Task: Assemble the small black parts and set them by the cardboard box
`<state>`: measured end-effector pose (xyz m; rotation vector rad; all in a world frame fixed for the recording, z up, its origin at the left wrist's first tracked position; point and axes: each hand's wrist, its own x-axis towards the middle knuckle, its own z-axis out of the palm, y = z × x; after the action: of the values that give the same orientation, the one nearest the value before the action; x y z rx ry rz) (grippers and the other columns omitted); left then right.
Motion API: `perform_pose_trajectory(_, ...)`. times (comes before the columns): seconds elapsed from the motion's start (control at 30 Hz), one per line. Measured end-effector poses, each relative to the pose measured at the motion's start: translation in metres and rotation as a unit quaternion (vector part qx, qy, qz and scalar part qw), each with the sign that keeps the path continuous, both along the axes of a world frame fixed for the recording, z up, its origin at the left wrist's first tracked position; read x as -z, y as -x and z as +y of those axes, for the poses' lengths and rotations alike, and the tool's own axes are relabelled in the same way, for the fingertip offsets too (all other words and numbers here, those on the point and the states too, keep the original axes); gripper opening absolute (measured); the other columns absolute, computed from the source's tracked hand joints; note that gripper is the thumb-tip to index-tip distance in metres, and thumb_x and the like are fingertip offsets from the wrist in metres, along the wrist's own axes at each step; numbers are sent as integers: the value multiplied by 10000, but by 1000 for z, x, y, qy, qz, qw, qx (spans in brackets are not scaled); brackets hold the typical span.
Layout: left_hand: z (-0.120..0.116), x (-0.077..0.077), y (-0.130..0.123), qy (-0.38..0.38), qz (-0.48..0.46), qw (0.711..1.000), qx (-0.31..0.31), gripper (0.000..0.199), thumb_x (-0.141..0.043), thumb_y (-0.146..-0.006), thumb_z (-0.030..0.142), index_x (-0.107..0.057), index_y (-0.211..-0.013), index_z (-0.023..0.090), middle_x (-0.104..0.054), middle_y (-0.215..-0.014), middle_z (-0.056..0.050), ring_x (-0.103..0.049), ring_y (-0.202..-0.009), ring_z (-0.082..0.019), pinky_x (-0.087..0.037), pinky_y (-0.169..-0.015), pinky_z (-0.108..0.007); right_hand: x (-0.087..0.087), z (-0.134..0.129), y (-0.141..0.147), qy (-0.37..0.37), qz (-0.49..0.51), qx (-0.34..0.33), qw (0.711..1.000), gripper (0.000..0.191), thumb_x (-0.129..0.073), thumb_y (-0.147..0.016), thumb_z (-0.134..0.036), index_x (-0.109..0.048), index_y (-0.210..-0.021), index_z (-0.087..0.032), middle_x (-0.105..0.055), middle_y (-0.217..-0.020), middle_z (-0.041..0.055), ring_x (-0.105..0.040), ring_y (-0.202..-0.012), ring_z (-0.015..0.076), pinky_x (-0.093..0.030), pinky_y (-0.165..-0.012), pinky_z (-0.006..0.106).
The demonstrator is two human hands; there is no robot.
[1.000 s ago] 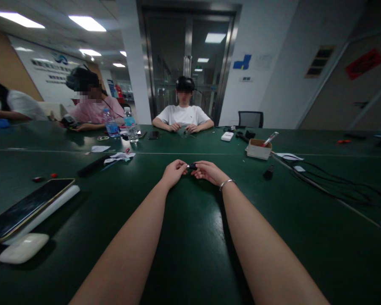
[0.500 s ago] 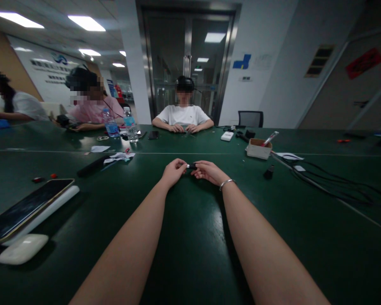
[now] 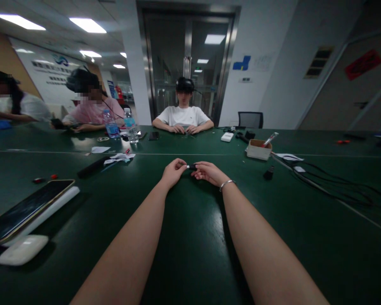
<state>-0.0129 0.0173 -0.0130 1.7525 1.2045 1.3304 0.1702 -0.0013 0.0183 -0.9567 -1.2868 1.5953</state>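
L hand point(image 3: 174, 173) and R hand point(image 3: 208, 172) pinch opposite ends of small black/silver part point(image 3: 191, 167), held btwn them above table point(image 3: 190, 237). Box point(image 3: 259, 150) sits to R, phone point(image 3: 28, 207) to L.

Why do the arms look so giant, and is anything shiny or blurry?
Head view: the wide lens seems to stretch the near forearms; ceiling lights glare white; the green table has a pale shine between the arms; the black-and-silver piece between left hand and right hand is too small and soft to name.
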Motion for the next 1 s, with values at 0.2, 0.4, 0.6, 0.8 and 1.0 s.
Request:
perform_pose_trajectory(0.2, 1, 1, 0, 32, -9, 999, 7, 218, -596, -757, 370, -621, -872, 186, -636, -708, -17, -578, -667, -136, -434, -640, -256, 3, 4, -1, -3, 6, -5, 1000, 61, -546, -890, -113, -544, -949, -98, -687, -628, 95, -633, -498, 110, -534, -498, 185)
perform_pose_trajectory(0.4, -4, -3, -1, 22, -5, 1000, -4, 167, -640, -701, 279, -648, -834, 177, -642, -791, -32, -571, -718, -136, -436, -682, -258, 3, 3, -2, -6, 6, -7, 1000, 60, -511, -902, -89, -544, -951, -100, -696, -656, 106, -632, -506, 109, -533, -503, 188)
perform_pose_trajectory(0.6, -6, -4, -1, 29, -20, 999, 14, 216, -629, -728, 337, -616, -895, 201, -630, -685, -2, -564, -637, -130, -430, -641, -256, 2, 2, -1, -4, 7, -8, 1000, 50, -519, -899, -99, -546, -940, -103, -690, -644, 97, -627, -502, 112, -531, -498, 195)
perform_pose_trajectory(0.8, -3, -1, -2, 30, -17, 999, 20, 196, -604, -752, 351, -602, -868, 192, -636, -671, -8, -577, -631, -131, -434, -630, -255, 2, 2, -1, -4, 6, -6, 1000, 65, -508, -900, -91, -538, -955, -107, -689, -643, 96, -631, -505, 113, -526, -502, 192)
perform_pose_trajectory(1.0, -2, -1, -3, 12, -10, 1000, 0, 193, -661, -691, 298, -633, -839, 178, -639, -755, -23, -570, -692, -132, -434, -666, -254, 0, 1, -1, -5, -1, -4, 1000, 56, -526, -893, -105, -545, -945, -105, -695, -659, 101, -623, -506, 109, -529, -504, 194)
